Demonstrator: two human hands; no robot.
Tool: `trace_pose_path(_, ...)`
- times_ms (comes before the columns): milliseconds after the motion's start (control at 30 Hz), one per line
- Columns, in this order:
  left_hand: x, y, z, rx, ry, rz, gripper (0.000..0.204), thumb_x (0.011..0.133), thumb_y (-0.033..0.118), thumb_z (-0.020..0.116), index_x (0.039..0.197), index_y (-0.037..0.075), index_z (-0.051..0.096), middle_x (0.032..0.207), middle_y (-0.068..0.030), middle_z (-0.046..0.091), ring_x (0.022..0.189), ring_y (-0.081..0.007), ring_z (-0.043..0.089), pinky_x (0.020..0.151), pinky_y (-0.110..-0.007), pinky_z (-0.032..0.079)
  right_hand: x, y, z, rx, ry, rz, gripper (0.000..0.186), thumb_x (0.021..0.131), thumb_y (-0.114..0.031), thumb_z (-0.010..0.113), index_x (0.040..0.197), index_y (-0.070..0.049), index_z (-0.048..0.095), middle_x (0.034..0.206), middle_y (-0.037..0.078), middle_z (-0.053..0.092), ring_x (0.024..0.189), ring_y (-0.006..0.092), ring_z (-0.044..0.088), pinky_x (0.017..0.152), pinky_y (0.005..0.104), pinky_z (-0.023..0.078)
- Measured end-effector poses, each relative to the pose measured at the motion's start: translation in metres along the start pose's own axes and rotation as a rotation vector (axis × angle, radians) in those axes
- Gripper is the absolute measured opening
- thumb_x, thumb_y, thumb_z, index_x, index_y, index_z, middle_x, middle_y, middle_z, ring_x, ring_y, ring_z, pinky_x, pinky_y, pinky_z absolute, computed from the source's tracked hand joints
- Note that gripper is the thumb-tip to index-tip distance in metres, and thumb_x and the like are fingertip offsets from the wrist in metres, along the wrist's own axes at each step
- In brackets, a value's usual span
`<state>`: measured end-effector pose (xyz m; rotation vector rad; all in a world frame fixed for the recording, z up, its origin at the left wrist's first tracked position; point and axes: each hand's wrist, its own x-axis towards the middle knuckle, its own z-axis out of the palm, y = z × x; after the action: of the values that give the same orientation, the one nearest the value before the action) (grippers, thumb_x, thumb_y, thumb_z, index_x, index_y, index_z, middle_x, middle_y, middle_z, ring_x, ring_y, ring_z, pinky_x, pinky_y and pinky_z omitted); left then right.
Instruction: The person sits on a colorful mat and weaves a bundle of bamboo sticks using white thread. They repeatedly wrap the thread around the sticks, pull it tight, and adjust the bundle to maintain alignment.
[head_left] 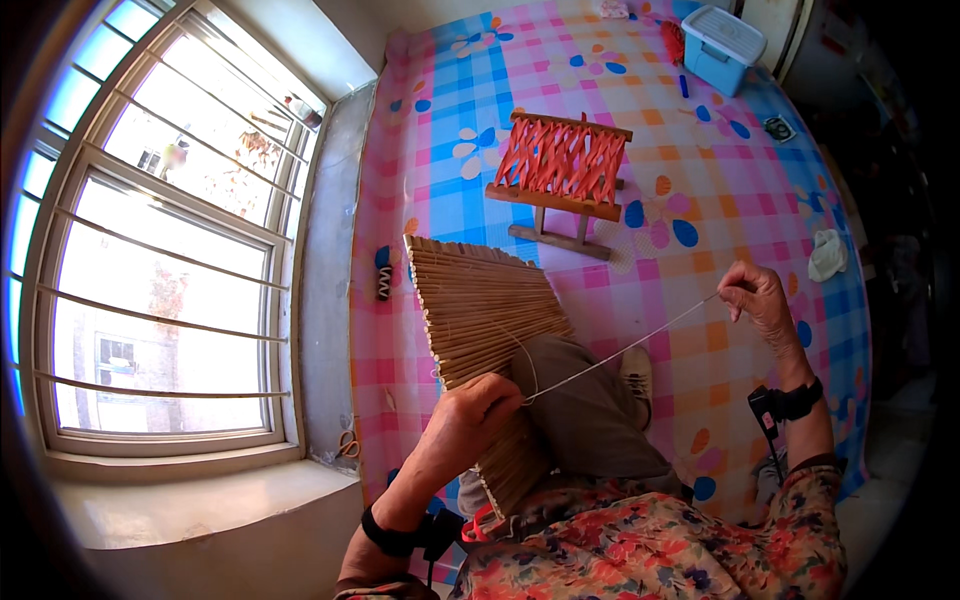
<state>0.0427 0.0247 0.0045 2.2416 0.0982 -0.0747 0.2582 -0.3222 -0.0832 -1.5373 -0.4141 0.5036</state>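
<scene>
Head view: left hand pinches thread; right hand grip pulls it; mat part-hidden.

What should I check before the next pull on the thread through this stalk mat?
1. Left hand grips the mat's edge: ok, it is closed on the woven stalk mat where the thread leaves it.
2. Right hand holds the thread's far end: ok, it is pinched in the fingers.
3. White thread taut and free of snags: ok between the hands; a small loop lies near the mat.
4. Needle on the thread: cannot tell, too small to see.
5. Mat supported: ok, it rests across the raised knee.
6. Pull path free: ok, the wooden frame with orange strips stands apart, farther up the checked cloth.
</scene>
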Motion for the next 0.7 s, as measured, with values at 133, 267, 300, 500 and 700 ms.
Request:
trace_pose_path(133, 0.004, -0.003, 0.007, -0.021, -0.033, 0.003, 0.006, 0.085, 0.004, 0.064, 0.086, 0.001, 0.059, 0.077, -0.0111, 0.060, 0.071, -0.0228, 0.061, 0.066, -0.033, 0.048, 0.016, -0.009, 0.026, 0.363, 0.169, -0.077, 0.015, 0.089, -0.021, 0.068, 0.090, -0.007, 0.060, 0.081, 0.004, 0.063, 0.063, 0.0140, 0.063, 0.060, 0.0288, 0.055)
trace_pose_path(267, 0.009, -0.003, 0.009, 0.093, -0.058, 0.039, 0.009, 0.084, 0.004, 0.064, 0.092, 0.002, 0.062, 0.095, -0.0130, 0.064, 0.086, -0.0244, 0.063, 0.073, -0.034, 0.051, 0.036, -0.038, 0.061, 0.705, 0.253, -0.129, 0.018, 0.091, -0.023, 0.064, 0.094, -0.006, 0.059, 0.084, 0.007, 0.064, 0.068, 0.0180, 0.065, 0.062, 0.0335, 0.056)
trace_pose_path(300, 0.010, -0.002, 0.007, 0.226, 0.097, 0.114, 0.017, 0.084, 0.006, 0.065, 0.100, 0.003, 0.061, 0.105, -0.0153, 0.060, 0.094, -0.0277, 0.061, 0.079, -0.035, 0.049, 0.043, -0.044, 0.066, 0.731, 0.215, -0.133, 0.018, 0.092, -0.023, 0.063, 0.095, -0.006, 0.059, 0.085, 0.007, 0.064, 0.069, 0.0181, 0.065, 0.063, 0.0341, 0.057)
trace_pose_path(500, 0.029, -0.035, -0.020, 0.254, 0.658, -0.090, 0.059, 0.085, 0.018, 0.068, 0.135, 0.001, 0.042, 0.141, -0.0239, 0.041, 0.126, -0.0360, 0.047, 0.102, -0.042, 0.040, 0.093, -0.056, 0.107, 0.305, 0.051, -0.287, 0.013, 0.092, -0.015, 0.059, 0.099, -0.004, 0.062, 0.082, 0.004, 0.060, 0.068, 0.0138, 0.060, 0.067, 0.0316, 0.054)
trace_pose_path(700, 0.060, -0.090, -0.027, -0.283, 0.447, -0.398, 0.033, 0.092, 0.026, 0.064, 0.102, -0.005, 0.058, 0.082, -0.0077, 0.062, 0.076, -0.0120, 0.055, 0.068, -0.030, 0.047, 0.116, -0.019, 0.228, -0.172, -0.260, -0.543, 0.013, 0.087, -0.014, 0.066, 0.097, -0.007, 0.068, 0.078, 0.010, 0.058, 0.076, 0.0244, 0.059, 0.069, 0.0351, 0.047)
